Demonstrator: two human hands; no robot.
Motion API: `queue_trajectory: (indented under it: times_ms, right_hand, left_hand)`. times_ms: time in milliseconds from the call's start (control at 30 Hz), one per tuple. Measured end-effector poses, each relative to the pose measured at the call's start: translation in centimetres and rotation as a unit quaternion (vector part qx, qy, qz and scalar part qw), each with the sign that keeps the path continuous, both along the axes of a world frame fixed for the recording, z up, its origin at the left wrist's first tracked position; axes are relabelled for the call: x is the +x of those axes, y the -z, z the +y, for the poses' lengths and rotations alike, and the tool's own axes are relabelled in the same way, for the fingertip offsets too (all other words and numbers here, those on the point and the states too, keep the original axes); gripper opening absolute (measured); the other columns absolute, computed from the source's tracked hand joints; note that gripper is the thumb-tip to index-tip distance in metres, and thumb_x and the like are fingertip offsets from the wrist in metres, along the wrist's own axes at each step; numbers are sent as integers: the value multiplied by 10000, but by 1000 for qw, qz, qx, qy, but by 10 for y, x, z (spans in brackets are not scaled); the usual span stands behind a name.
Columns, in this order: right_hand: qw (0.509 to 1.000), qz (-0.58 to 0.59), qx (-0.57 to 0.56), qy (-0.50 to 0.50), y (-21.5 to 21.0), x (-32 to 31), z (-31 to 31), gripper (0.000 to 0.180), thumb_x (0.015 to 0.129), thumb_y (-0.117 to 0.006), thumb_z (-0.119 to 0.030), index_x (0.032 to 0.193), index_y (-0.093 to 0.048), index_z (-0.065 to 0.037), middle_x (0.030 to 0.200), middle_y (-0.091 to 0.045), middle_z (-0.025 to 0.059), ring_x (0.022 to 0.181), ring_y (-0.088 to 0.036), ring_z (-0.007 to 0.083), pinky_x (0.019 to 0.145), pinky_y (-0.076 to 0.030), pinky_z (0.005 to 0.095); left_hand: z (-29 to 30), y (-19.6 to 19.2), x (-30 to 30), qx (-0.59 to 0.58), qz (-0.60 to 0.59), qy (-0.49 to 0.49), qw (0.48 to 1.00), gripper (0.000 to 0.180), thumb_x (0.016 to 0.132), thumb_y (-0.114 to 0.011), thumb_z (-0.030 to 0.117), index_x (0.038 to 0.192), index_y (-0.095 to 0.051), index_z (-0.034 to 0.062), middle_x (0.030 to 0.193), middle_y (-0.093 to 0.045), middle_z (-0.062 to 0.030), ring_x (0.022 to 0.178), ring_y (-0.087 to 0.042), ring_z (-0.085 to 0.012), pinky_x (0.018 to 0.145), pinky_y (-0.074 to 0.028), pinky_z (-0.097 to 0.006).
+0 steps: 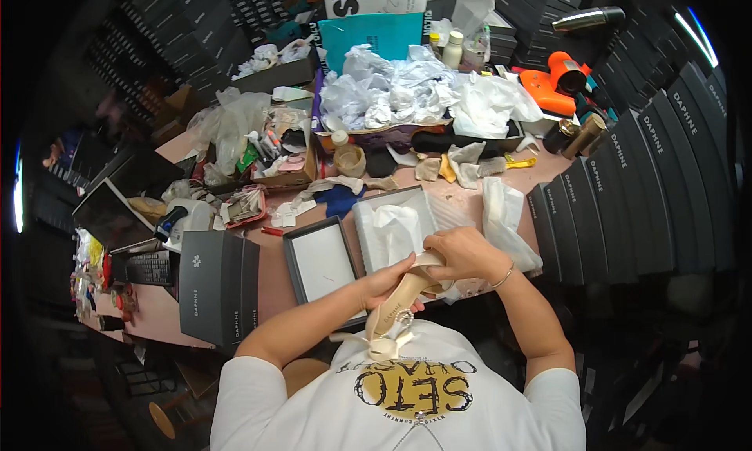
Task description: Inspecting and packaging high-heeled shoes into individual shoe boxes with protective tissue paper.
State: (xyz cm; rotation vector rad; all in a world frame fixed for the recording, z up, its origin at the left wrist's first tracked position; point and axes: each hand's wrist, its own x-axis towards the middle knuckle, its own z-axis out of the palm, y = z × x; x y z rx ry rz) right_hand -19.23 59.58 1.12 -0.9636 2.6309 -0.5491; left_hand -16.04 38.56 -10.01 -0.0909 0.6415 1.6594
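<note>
A cream sandal with a strap bow and a sparkling round ornament is held close against my shirt. My left hand is closed around its middle from the left. At the sandal's upper end, my right hand is bent over a pale strap or heel part, with the fingertips pressed on it; its exact contact is partly hidden. Just beyond my hands lies a shoe box with white tissue paper inside. The dark-rimmed box lid, white within, lies left of it.
Dark shoe boxes stand in a long row on the right, and more at left. A bin of crumpled paper stands behind. An orange tool, a jar, rags and a keyboard surround the pink table.
</note>
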Motion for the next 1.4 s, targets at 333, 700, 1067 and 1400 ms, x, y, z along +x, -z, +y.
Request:
queue_trajectory:
  times_ms: [333,700,1067,1400]
  right_hand:
    - [947,260,-170,82,105,47,-69,334,727,-667,-132,1052,-593,-108,932,-591,24,844,-550,187,684,-375,326]
    - [932,-195,-270,145,70,42,-74,366,762,-662,-50,1103,-535,-10,987,-563,118,862,-553,279,808,-451,351]
    - [944,-13,-293,154,82,52,-84,317,767,-653,-101,1047,-534,-15,1037,-519,159,944,-531,336,824,-453,384]
    - [971,11,-200,134,90,61,-85,514,784,-653,-145,1243,-474,2,1059,-516,205,966,-532,365,813,-454,383]
  left_hand:
    - [-9,0,63,-4,-91,-415,905,728,919,-166,653,1301,-422,88,1093,-549,-110,930,-578,-243,818,-511,-388]
    - [-3,-20,78,-142,0,-477,867,681,909,-243,662,1219,-435,86,993,-540,-65,853,-570,-186,795,-506,-347]
    - [-3,-19,69,-141,17,-499,855,691,917,-300,636,1315,-377,75,1210,-491,-93,1126,-492,-204,958,-417,-358]
    - [0,12,79,-155,44,-505,848,684,935,-264,610,1362,-319,79,1255,-471,-118,1191,-462,-230,1009,-388,-396]
